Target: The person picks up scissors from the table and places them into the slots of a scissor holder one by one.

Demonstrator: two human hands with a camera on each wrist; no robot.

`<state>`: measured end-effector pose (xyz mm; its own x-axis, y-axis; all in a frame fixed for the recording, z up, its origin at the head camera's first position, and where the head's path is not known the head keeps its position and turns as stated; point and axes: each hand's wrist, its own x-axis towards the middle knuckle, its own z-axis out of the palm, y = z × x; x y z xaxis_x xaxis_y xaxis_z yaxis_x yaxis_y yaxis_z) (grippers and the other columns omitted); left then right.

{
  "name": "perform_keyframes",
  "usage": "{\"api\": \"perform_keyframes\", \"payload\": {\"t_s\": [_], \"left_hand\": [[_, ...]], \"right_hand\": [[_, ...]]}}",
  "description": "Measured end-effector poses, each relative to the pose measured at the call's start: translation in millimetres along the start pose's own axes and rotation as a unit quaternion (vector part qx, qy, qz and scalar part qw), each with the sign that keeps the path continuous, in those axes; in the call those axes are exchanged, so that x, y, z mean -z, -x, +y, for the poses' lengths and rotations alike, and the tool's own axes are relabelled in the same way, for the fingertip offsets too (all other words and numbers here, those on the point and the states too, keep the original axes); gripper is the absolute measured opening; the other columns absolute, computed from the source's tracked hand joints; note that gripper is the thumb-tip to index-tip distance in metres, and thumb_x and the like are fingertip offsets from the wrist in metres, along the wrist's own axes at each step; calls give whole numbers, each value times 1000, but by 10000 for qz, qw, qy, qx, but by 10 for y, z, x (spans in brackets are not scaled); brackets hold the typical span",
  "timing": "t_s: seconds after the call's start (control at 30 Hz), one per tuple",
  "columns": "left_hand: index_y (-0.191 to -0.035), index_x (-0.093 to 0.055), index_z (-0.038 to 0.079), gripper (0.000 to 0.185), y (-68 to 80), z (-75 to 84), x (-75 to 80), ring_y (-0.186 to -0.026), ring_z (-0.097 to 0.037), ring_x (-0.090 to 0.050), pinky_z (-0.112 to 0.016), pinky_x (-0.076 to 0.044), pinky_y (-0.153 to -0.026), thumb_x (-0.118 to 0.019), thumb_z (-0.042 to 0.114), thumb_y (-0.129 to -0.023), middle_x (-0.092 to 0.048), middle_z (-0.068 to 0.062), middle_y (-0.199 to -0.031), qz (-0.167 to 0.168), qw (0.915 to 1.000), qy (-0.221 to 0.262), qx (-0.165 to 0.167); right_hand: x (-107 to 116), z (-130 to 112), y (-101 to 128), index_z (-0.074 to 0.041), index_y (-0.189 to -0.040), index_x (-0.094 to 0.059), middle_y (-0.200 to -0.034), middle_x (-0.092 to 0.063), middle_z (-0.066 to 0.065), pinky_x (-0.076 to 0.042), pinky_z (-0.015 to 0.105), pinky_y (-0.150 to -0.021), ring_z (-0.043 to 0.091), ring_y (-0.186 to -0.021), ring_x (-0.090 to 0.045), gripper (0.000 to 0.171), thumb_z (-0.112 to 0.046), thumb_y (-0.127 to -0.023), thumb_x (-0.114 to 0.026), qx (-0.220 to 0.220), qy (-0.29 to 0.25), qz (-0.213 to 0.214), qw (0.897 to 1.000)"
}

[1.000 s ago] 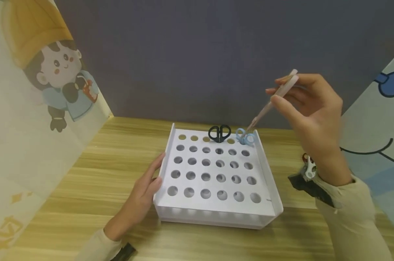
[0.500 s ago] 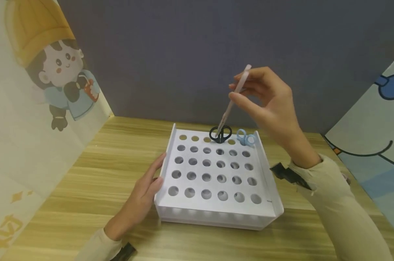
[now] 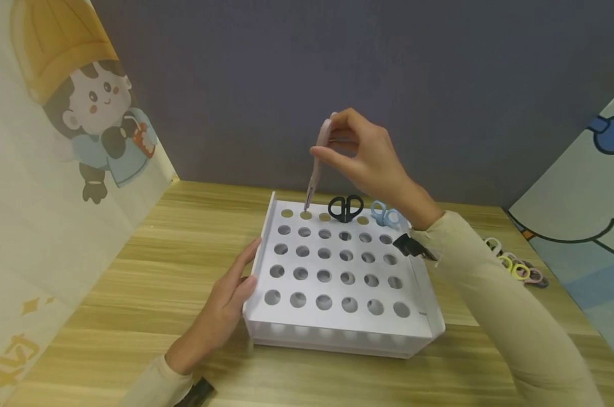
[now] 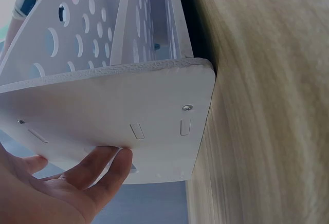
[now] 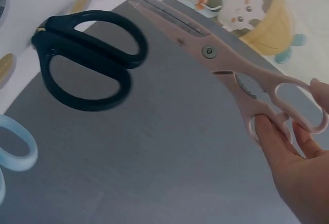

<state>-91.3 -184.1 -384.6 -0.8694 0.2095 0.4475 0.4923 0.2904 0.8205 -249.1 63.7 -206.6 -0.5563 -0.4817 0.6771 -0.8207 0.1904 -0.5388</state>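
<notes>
Wooden table (image 3: 134, 282): white rack (image 3: 337, 330) (perhaps scissors (image 3: 515, 268))

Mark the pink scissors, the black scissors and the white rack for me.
pink scissors (image 5: 208, 52): right wrist view, on the pivot screw.
black scissors (image 3: 345, 207): head view, on the handle loops above the rack.
white rack (image 3: 337, 328): head view, on the near front wall.

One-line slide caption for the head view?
Right hand lowers pink scissors tip-first over a back-row hole of the white rack; left hand rests on its side.
</notes>
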Motion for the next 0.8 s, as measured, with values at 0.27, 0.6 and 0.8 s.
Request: {"api": "perform_keyframes", "payload": {"t_s": [0.27,0.6,0.8], "left_hand": [[-159,-24,20,58,3,-3,-9,-102,-32,-68,-34,-62,-69,-39,6,-105,-40,-15,-154,-29,10000,6,-8],[-159,-24,23,58,2,3,0,-102,-31,-68,-34,-62,-71,-39,7,-105,-39,-14,-155,-26,10000,12,72],[-159,-25,22,58,-1,-1,5,-101,-31,-69,-34,-62,-70,-39,7,-105,-36,-12,-157,0,10000,23,35]], "right_hand": [[-92,164,-40,-1,-114,-58,-108,-65,6,-55,25,-91,16,-105,-68,34,-14,-89,-76,-418,263,-391,9980],[-139,126,-7,-4,-113,-58,-107,-66,4,-56,30,-92,14,-104,-67,35,-17,-87,-78,-454,341,-725,9957],[-287,238,80,-4,-113,-57,-108,-67,5,-54,26,-94,16,-109,-67,32,-21,-91,-74,-793,693,-1839,9773]]}}
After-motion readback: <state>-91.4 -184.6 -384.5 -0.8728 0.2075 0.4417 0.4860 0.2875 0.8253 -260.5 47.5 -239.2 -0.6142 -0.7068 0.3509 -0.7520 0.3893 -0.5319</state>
